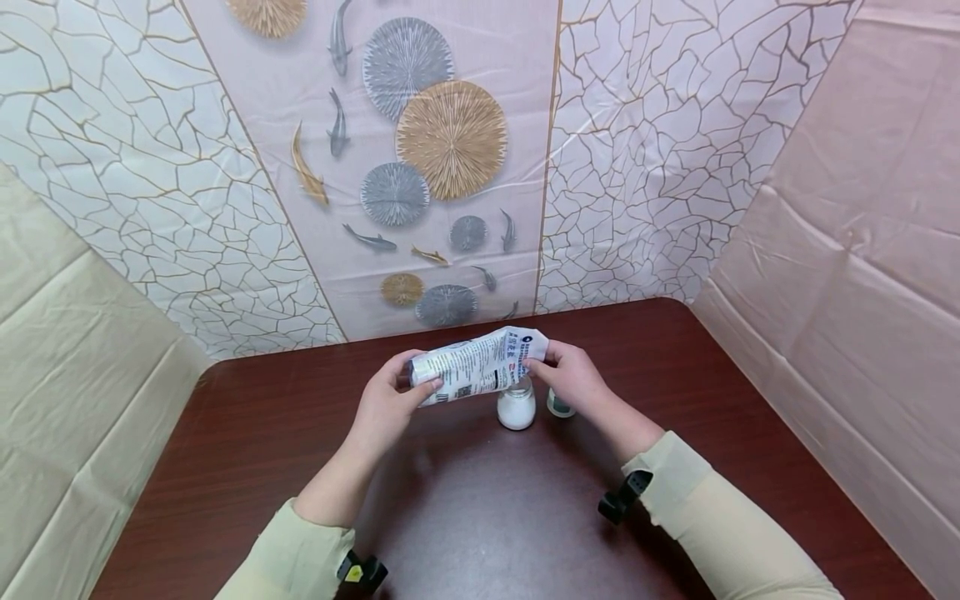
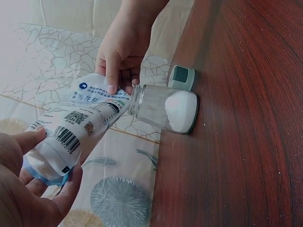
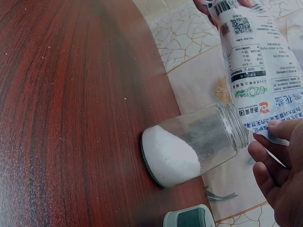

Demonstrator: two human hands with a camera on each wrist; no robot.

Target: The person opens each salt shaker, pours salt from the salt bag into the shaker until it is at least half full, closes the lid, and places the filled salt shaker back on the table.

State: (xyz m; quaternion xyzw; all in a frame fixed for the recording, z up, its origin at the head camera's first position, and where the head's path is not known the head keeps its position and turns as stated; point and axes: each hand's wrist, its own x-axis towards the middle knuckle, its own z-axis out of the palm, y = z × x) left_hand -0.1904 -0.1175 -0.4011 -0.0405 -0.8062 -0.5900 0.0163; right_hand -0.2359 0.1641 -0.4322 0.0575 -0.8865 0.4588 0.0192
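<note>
A white printed salt bag (image 1: 480, 364) is held tilted over a small glass jar (image 1: 517, 410). My left hand (image 1: 384, 407) grips the bag's raised bottom end, thumb on the printed face. At the other end, my right hand (image 1: 576, 382) pinches a corner between thumb and fingers, close to the jar's mouth. In the left wrist view the bag's lower end overlaps the jar's threaded neck (image 2: 136, 101). White salt (image 3: 170, 158) lies heaped to one side in the upright jar's lower part. Beside the jar stands a pale lid (image 2: 182, 78) with a dark green panel.
The dark red wooden table (image 1: 480, 508) carries the jar and lid, with a few white grains scattered on it. Behind its far edge hangs a patterned cloth (image 1: 450, 250), and plain beige cloth (image 1: 847, 333) hangs along the right. Black bands (image 1: 626, 496) sit on both wrists.
</note>
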